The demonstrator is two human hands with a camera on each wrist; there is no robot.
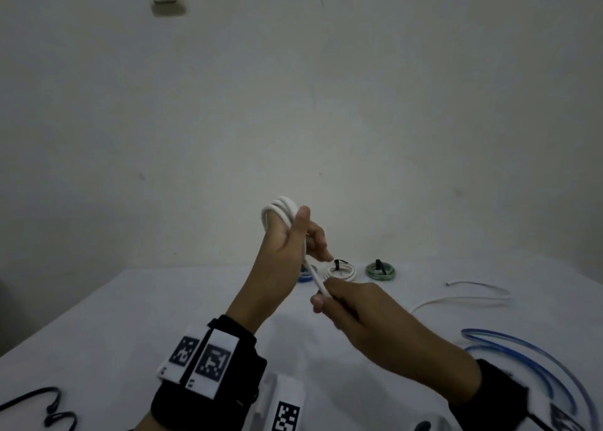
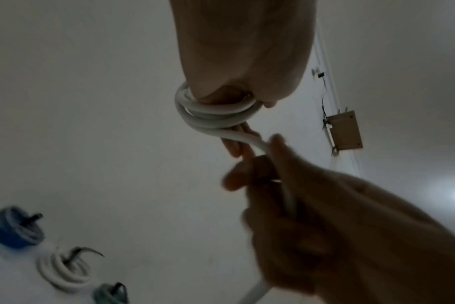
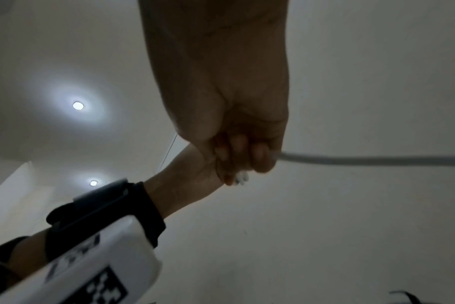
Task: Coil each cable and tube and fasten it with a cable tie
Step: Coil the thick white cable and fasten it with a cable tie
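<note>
Winding white cable (image 1: 283, 209) round left hand (image 1: 283, 251) — several turns sit on its fingers, raised above table (image 1: 137, 316). Right hand (image 1: 350, 303) grasps free length, feeding it toward coil. Done, by look: blue coil (image 2: 13, 230), white coil (image 1: 341, 271), green coil (image 1: 380, 270) at table's far edge, each tied. Left: finish and tie this one — plus thin white cable (image 1: 470, 295), blue tube (image 1: 522, 359), black cable (image 1: 42, 404).

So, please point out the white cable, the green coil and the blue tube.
white cable (image 1: 281, 206): head view, top of its loops.
green coil (image 1: 372, 271): head view, left rim.
blue tube (image 1: 522, 339): head view, outer arc.
</note>
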